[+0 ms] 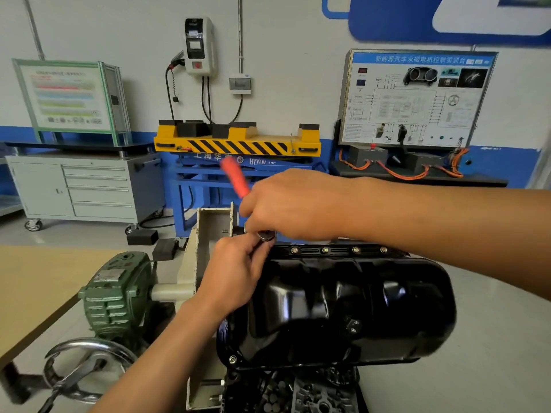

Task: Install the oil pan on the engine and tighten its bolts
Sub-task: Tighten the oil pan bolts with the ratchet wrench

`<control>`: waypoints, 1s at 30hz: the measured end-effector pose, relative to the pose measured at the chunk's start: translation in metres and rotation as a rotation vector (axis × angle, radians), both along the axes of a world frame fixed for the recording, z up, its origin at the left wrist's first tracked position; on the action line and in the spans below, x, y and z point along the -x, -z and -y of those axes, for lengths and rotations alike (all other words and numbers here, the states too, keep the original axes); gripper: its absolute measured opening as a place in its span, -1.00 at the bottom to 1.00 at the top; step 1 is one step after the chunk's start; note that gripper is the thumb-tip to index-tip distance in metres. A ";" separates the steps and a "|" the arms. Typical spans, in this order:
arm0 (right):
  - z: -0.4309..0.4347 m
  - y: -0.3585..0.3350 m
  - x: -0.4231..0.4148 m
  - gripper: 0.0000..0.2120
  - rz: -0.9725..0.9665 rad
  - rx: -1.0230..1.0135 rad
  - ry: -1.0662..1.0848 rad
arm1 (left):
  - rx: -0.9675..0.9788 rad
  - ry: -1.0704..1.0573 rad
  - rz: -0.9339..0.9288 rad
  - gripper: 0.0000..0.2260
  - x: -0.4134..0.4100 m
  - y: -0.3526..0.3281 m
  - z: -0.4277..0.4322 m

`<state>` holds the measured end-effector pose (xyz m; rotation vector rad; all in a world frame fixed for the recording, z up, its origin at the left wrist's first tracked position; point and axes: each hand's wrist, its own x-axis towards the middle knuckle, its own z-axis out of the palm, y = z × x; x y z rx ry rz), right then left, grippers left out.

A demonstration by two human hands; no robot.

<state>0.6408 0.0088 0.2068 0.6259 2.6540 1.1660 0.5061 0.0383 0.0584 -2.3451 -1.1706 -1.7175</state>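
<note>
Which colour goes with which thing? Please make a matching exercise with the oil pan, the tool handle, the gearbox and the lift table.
Things:
1. oil pan
2. tool handle
3. gearbox
4. lift table

Colours:
A. green
B. yellow with black stripes
C. glossy black
D. red

Pairs: 1-C, 2-D, 3-A, 4-B

Blurred red handle (motion-smeared)
</note>
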 end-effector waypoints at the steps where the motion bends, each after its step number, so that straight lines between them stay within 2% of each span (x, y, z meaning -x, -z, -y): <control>1: -0.002 0.000 0.000 -0.86 0.054 -0.006 -0.035 | 0.001 -0.007 -0.018 -0.83 0.000 0.000 -0.001; 5: -0.001 0.007 0.002 -0.93 0.098 -0.012 -0.045 | -0.010 0.049 0.011 -0.83 0.003 0.005 0.001; 6: 0.000 0.008 0.001 -0.88 0.052 -0.036 -0.038 | -0.001 0.056 0.031 -0.80 0.002 0.007 0.002; 9: 0.009 0.009 -0.001 -0.57 -0.098 -0.057 0.029 | 0.010 0.048 0.084 -0.66 0.000 0.010 -0.001; 12: 0.014 0.019 -0.003 -0.51 -0.266 0.103 0.173 | -0.035 0.035 0.130 -0.66 -0.001 0.009 0.002; 14: 0.016 0.024 -0.003 -0.54 -0.320 0.129 0.193 | -0.045 0.038 0.149 -0.70 -0.002 0.007 0.005; 18: 0.014 0.016 -0.002 -0.62 -0.217 0.006 0.104 | -0.024 0.025 0.099 -0.78 -0.002 0.003 0.003; 21: 0.007 0.010 0.000 -0.91 -0.033 -0.025 0.030 | -0.017 0.003 0.018 -0.81 -0.002 0.001 0.001; 24: 0.003 0.009 0.002 -0.84 0.061 -0.021 -0.023 | -0.037 0.002 0.004 -0.81 0.000 0.003 0.000; 26: 0.004 0.009 0.002 -0.91 0.072 -0.040 -0.009 | -0.028 0.028 0.027 -0.82 0.001 0.005 0.001; 27: 0.005 0.009 0.002 -0.87 0.051 -0.067 0.000 | -0.017 0.037 0.038 -0.81 0.001 0.006 0.000; 30: 0.013 0.007 0.003 -0.59 0.001 -0.100 0.048 | -0.013 0.038 0.069 -0.79 0.001 0.008 -0.002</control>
